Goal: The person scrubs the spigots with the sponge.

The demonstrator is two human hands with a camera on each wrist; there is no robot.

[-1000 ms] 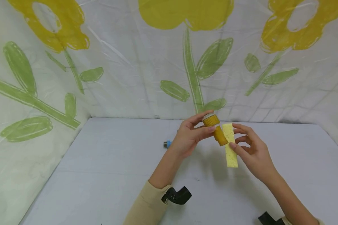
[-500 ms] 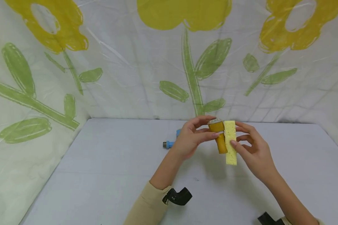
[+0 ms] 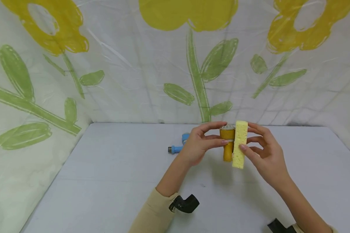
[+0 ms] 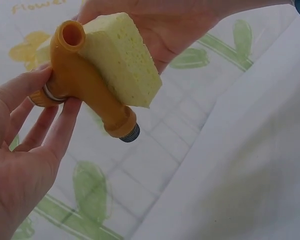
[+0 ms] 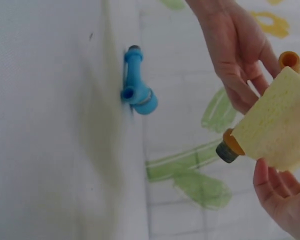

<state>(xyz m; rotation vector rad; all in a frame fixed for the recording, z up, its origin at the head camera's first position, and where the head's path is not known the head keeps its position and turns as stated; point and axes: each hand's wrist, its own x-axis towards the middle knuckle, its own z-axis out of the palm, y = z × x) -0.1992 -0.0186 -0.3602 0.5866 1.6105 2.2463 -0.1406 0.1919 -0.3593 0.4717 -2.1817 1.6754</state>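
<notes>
My left hand [image 3: 196, 142] pinches an orange plastic faucet [image 4: 82, 80] by its ribbed knob, thumb and fingers around that end. The faucet has an open spout and a dark threaded end, which the left wrist view shows pointing down and to the right. In my right hand [image 3: 263, 152], a yellow sponge [image 3: 239, 145] is held upright by its edges between thumb and fingers. The sponge's broad face lies right against the faucet's side. Both things are held up above the table. Part of the faucet is hidden behind the sponge in the right wrist view [image 5: 275, 115].
A blue plastic faucet [image 5: 135, 82] of similar shape lies on the white table [image 3: 119, 181] towards the back, partly hidden behind my left hand in the head view. A white sheet [image 3: 128, 81] printed with yellow flowers hangs behind the table's far edge.
My left hand has turned the orange faucet from slanted to upright and brought it slightly right and down. The sponge has tilted a little and risen slightly beside it. More of the blue faucet shows.
</notes>
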